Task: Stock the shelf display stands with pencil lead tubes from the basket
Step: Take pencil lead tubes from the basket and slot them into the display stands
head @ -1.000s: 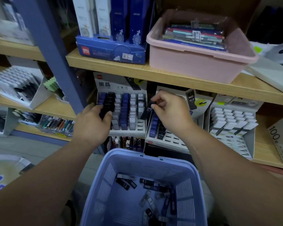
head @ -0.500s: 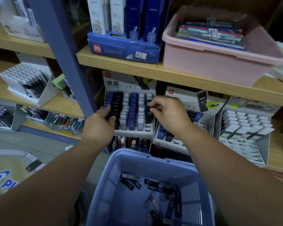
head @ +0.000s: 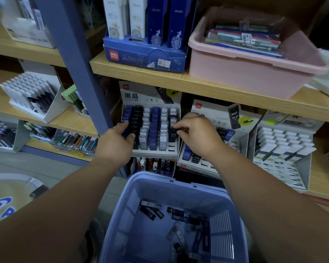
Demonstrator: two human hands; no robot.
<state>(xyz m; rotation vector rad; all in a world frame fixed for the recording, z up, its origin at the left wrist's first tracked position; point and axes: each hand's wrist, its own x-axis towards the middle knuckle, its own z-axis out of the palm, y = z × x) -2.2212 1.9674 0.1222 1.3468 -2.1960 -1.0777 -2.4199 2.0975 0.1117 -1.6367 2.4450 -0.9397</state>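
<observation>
**Item:** lead tube (head: 172, 135). A slim, flat case of black plastic, printed HB 0.7. Its long axis is upright, at the rightmost column of the display stand (head: 150, 96).

**Held by:** right hand (head: 198, 136), the nearer hand. Its fingers (head: 182, 128) pinch the tube's upper end. The tube lies just left of them, with its slot apparently straight below.

**Left hand** (head: 118, 147): at the stand's left columns, fingers curled round what looks like a bundle of dark tubes (head: 130, 128).

**Stand:** printed white card with stepped slots. Columns of blue, black and pale tubes, mostly filled.

**Basket** (head: 171, 180): lilac plastic with slotted walls, below and in front of the stand. Loose tubes (head: 176, 211) lie flat on its bottom.

**Step, as judged:** seating one tube, which calls for a downward push along its length. Stocking is unfinished.
</observation>
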